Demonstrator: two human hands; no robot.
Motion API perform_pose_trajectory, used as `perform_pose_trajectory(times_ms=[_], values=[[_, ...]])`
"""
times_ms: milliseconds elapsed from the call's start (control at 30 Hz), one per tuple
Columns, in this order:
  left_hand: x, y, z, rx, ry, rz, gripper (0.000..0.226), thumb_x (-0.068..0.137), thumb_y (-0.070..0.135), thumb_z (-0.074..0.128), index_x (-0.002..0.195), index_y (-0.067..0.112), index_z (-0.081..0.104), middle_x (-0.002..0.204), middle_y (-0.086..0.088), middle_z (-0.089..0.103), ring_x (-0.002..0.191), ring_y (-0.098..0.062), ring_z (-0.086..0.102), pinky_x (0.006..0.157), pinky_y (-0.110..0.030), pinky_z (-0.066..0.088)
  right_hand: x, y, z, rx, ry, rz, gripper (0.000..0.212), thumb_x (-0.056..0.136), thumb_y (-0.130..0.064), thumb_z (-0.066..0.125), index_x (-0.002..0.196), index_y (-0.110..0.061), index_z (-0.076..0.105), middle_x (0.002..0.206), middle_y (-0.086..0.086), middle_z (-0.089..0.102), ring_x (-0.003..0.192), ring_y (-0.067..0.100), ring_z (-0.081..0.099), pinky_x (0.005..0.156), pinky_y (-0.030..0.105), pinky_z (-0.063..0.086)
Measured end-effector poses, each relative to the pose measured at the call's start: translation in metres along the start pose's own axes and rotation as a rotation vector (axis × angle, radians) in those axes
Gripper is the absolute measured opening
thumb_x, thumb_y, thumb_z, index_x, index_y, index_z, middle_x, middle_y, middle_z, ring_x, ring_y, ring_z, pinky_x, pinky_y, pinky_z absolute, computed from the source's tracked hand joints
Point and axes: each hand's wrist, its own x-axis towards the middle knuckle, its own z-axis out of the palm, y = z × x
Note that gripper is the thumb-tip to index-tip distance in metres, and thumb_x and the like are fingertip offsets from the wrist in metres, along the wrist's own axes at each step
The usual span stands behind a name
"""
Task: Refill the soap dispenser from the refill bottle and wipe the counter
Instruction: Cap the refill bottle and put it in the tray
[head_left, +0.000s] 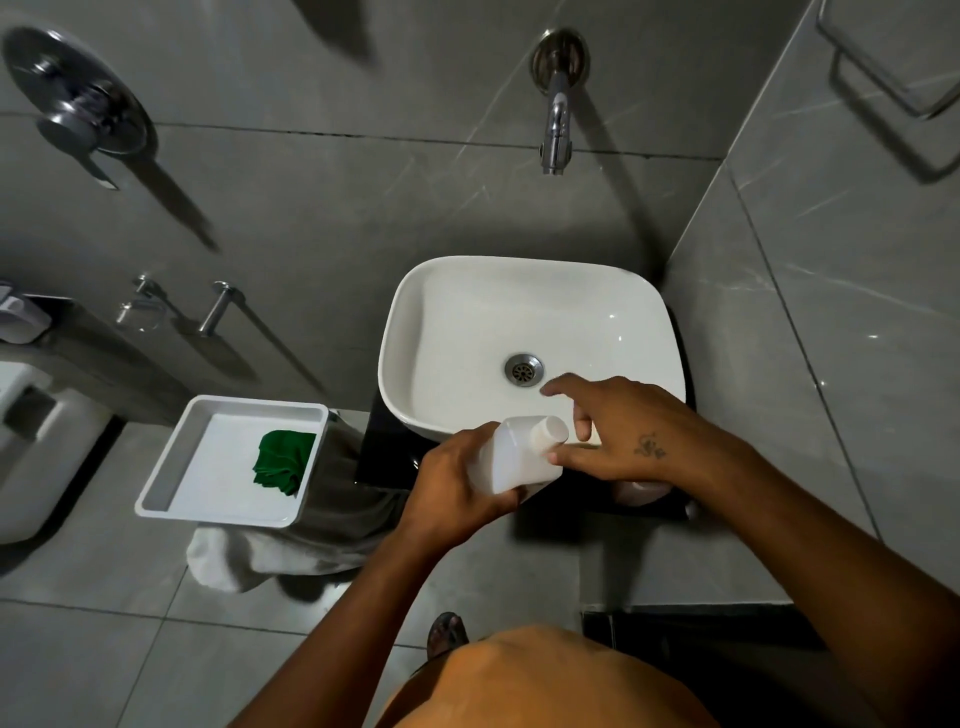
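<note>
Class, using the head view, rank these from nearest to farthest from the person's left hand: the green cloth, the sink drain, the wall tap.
From the left hand:
1. Sink drain, up and to the right, in the basin.
2. Green cloth, to the left, in the white tray.
3. Wall tap, far up on the wall.

Large grey stone-look tiles cover the walls, with dark grout lines between them. A chrome spout juts from the back wall above a white basin, casting a long shadow. A round chrome fitting, possibly a shower mixer, is mounted at left. The floor is grey tile too.
</note>
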Motion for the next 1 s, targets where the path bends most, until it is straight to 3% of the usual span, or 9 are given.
perform_pose_trajectory(times_ms=[67, 133, 267, 400, 533, 633, 833, 900, 1000], values=[[-0.001, 0.000, 0.000, 0.014, -0.004, 0.010, 0.081, 0.063, 0.054, 0.087, 0.136, 0.035, 0.058, 0.123, 0.016, 0.070, 0.111, -0.008, 0.066, 0.089, -0.034, 0.059, 0.001, -0.002, 0.002, -0.063, 0.020, 0.004, 0.044, 0.075, -0.075, 0.054, 0.095, -0.036, 0.061, 0.078, -0.013, 0.063, 0.075, 0.012, 0.061, 0.060, 0.028, 0.041], [-0.002, 0.000, 0.000, 0.011, -0.008, 0.017, 0.080, 0.064, 0.053, 0.087, 0.136, 0.036, 0.058, 0.124, 0.017, 0.069, 0.112, -0.007, 0.066, 0.089, -0.033, 0.060, 0.003, -0.004, 0.002, -0.094, 0.095, 0.040, 0.057, 0.076, -0.083, 0.043, 0.073, -0.028, 0.058, 0.066, -0.011, 0.060, 0.065, 0.009, 0.057, 0.053, 0.026, 0.034], [-0.003, 0.000, -0.001, -0.015, 0.002, -0.002, 0.080, 0.063, 0.051, 0.089, 0.135, 0.034, 0.060, 0.122, 0.016, 0.070, 0.111, -0.008, 0.066, 0.088, -0.035, 0.060, 0.000, -0.003, -0.001, 0.019, 0.028, 0.003, 0.055, 0.069, -0.083, 0.048, 0.106, -0.042, 0.055, 0.077, -0.013, 0.063, 0.074, 0.007, 0.061, 0.059, 0.025, 0.039], [-0.005, 0.001, -0.001, -0.013, -0.005, 0.008, 0.080, 0.063, 0.050, 0.090, 0.135, 0.034, 0.060, 0.123, 0.016, 0.070, 0.111, -0.005, 0.066, 0.089, -0.033, 0.059, 0.003, -0.004, 0.005, -0.099, 0.123, 0.041, 0.062, 0.080, -0.083, 0.034, 0.072, -0.026, 0.057, 0.064, -0.008, 0.060, 0.063, 0.010, 0.057, 0.053, 0.026, 0.035], [-0.005, 0.004, -0.002, -0.027, 0.005, -0.007, 0.081, 0.063, 0.051, 0.090, 0.136, 0.036, 0.059, 0.123, 0.018, 0.069, 0.112, -0.004, 0.065, 0.089, -0.031, 0.060, 0.001, 0.000, 0.006, 0.008, 0.030, -0.002, 0.055, 0.071, -0.084, 0.041, 0.108, -0.045, 0.050, 0.078, -0.015, 0.062, 0.074, 0.009, 0.062, 0.059, 0.026, 0.040], [-0.005, 0.006, -0.002, -0.015, -0.013, 0.014, 0.078, 0.064, 0.050, 0.090, 0.135, 0.038, 0.058, 0.123, 0.019, 0.069, 0.112, -0.005, 0.066, 0.088, -0.033, 0.060, 0.002, 0.003, 0.009, -0.072, 0.072, 0.011, 0.055, 0.074, -0.086, 0.036, 0.095, -0.038, 0.056, 0.077, -0.013, 0.063, 0.072, 0.009, 0.060, 0.058, 0.026, 0.039], [-0.005, 0.008, 0.000, -0.080, -0.007, -0.001, 0.079, 0.064, 0.046, 0.091, 0.136, 0.034, 0.060, 0.123, 0.015, 0.071, 0.112, -0.009, 0.067, 0.090, -0.038, 0.060, 0.004, 0.005, 0.014, -0.016, 0.025, -0.017, 0.051, 0.075, -0.080, 0.037, 0.101, -0.040, 0.056, 0.076, -0.017, 0.059, 0.073, 0.008, 0.059, 0.058, 0.025, 0.039], [-0.005, 0.008, 0.000, -0.113, 0.002, -0.014, 0.079, 0.064, 0.044, 0.091, 0.136, 0.035, 0.061, 0.121, 0.015, 0.072, 0.112, -0.009, 0.068, 0.090, -0.038, 0.060, 0.006, 0.005, 0.023, 0.166, 0.064, 0.051, 0.044, 0.081, -0.078, 0.041, 0.092, -0.038, 0.056, 0.077, -0.015, 0.063, 0.072, 0.007, 0.060, 0.060, 0.028, 0.046], [-0.005, 0.012, -0.003, -0.176, 0.055, -0.021, 0.076, 0.066, 0.038, 0.092, 0.136, 0.041, 0.061, 0.122, 0.018, 0.072, 0.112, -0.005, 0.069, 0.092, -0.035, 0.060, 0.009, 0.006, 0.037, 0.842, 0.096, 0.318, 0.034, 0.096, -0.058, 0.050, 0.099, -0.028, 0.066, 0.093, 0.003, 0.071, 0.082, 0.019, 0.069, 0.073, 0.047, 0.062]])
